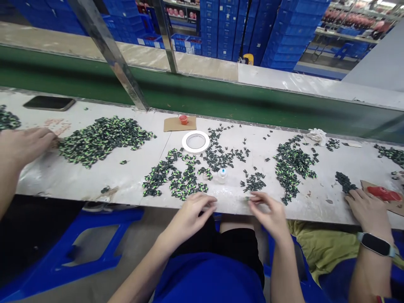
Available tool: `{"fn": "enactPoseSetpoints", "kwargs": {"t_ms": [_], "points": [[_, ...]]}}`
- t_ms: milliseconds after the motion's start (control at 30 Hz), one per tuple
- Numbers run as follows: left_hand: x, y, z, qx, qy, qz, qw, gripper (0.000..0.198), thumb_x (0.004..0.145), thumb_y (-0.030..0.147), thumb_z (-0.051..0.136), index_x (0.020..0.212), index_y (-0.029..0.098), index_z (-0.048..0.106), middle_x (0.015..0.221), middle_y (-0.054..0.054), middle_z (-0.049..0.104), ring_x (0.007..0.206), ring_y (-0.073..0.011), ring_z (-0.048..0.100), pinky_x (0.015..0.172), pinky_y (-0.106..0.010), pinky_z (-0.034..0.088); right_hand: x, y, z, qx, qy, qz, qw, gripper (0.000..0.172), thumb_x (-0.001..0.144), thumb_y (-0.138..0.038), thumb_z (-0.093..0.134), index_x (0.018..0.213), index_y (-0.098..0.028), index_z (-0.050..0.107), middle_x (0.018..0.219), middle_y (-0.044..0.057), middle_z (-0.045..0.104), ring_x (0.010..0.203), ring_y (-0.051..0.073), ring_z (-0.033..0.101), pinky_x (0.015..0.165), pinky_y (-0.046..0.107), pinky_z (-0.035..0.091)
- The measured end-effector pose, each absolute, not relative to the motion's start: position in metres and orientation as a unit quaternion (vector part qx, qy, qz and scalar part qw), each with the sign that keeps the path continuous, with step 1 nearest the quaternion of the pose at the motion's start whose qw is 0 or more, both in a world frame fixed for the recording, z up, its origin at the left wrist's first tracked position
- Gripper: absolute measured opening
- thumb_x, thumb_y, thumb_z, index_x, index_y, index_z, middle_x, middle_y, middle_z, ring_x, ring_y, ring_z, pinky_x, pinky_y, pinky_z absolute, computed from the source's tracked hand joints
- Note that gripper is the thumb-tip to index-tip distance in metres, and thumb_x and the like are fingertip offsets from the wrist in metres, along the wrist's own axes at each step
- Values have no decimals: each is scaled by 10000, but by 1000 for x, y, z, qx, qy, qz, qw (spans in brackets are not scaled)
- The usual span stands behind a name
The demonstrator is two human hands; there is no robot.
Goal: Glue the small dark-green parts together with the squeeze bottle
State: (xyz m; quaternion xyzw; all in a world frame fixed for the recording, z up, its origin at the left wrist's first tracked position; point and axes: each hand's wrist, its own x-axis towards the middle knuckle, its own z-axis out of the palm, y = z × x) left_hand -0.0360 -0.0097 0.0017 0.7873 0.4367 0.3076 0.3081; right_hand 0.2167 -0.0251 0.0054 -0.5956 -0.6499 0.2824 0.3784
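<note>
My left hand point(196, 210) hovers at the table's front edge, just in front of a pile of small black-and-green pieces point(186, 181). Its thumb and forefinger curl toward each other in a loose pinch; anything between the tips is too small to make out. Across from it, my right hand point(269, 214) pinches a tiny dark piece with a hint of green point(248, 198). Beyond those fingertips lies a small heap of plain dark pieces point(254, 182). Between the hands, farther back, stands a small clear bottle with a blue tip point(222, 175).
A white tape roll point(186, 147) lies behind the pile, near a red cup point(183, 120) on cardboard point(170, 124). More pieces form heaps left point(107, 136) and right point(293, 162). Other people's hands work at the far left point(28, 145) and right point(369, 208). A phone point(49, 103) lies back left.
</note>
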Motion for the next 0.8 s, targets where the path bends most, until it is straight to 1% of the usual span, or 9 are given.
{"fn": "enactPoseSetpoints", "kwargs": {"t_ms": [100, 167, 233, 300, 433, 533, 600, 700, 800], "points": [[-51, 3, -2, 773, 501, 340, 190, 147, 902, 242, 520, 921, 155, 636, 895, -65, 668, 894, -201, 586, 781, -344, 479, 252, -16, 5, -709, -557, 103, 420, 293, 782, -379, 592, 920, -131, 670, 809, 95, 671, 679, 191, 630, 705, 366, 542], [-55, 13, -8, 770, 517, 347, 139, 135, 895, 242, 537, 908, 159, 642, 882, -58, 675, 909, -221, 560, 791, -370, 453, 268, -8, 6, -750, -512, 12, 418, 322, 792, -399, 563, 906, -120, 676, 847, 118, 662, 716, 215, 617, 738, 412, 519], [-54, 23, -15, 780, 512, 340, 117, 107, 880, 220, 558, 902, 178, 654, 891, -51, 680, 930, -239, 540, 793, -384, 420, 270, -1, 7, -747, -519, -49, 412, 358, 812, -437, 558, 923, -120, 680, 955, 145, 649, 876, 259, 595, 829, 460, 483], [-50, 31, -22, 796, 501, 322, 104, 98, 854, 179, 580, 887, 204, 669, 898, -45, 684, 956, -258, 520, 802, -399, 384, 258, 5, 5, -712, -567, -69, 408, 403, 814, -493, 582, 971, -133, 675, 1067, 153, 621, 1055, 295, 514, 934, 501, 420], [-46, 41, -29, 829, 484, 264, 93, 148, 823, 129, 585, 860, 229, 687, 866, -55, 675, 936, -273, 493, 791, -409, 338, 211, 17, -10, -639, -681, 51, 355, 512, 789, -530, 630, 1150, -168, 613, 1181, 135, 571, 1188, 317, 388, 988, 524, 381], [-47, 45, -24, 841, 476, 224, 122, 156, 837, 136, 563, 842, 227, 690, 868, -62, 670, 933, -266, 486, 795, -405, 330, 178, 27, -20, -615, -716, 142, 298, 589, 747, -489, 696, 1222, -163, 571, 1246, 140, 532, 1256, 347, 316, 1037, 544, 342], [-48, 47, -17, 838, 486, 197, 151, 144, 843, 145, 562, 824, 220, 684, 875, -55, 674, 944, -262, 494, 812, -406, 329, 163, 33, -21, -607, -720, 172, 289, 503, 787, -431, 673, 1206, -170, 573, 1253, 130, 528, 1274, 343, 305, 1060, 539, 325], [-48, 46, -7, 821, 510, 179, 183, 133, 854, 153, 560, 818, 216, 672, 895, -32, 685, 970, -252, 516, 834, -404, 325, 153, 38, -15, -588, -722, 209, 300, 342, 825, -377, 637, 1100, -179, 589, 1254, 112, 534, 1295, 332, 307, 1078, 525, 310], [-44, 41, -4, 806, 514, 217, 198, 126, 869, 163, 555, 830, 214, 664, 910, -16, 693, 983, -235, 545, 845, -399, 317, 152, 37, -11, -571, -698, 255, 349, 318, 831, -368, 612, 1073, -176, 538, 1278, 118, 526, 1345, 306, 292, 1080, 494, 320]]}}
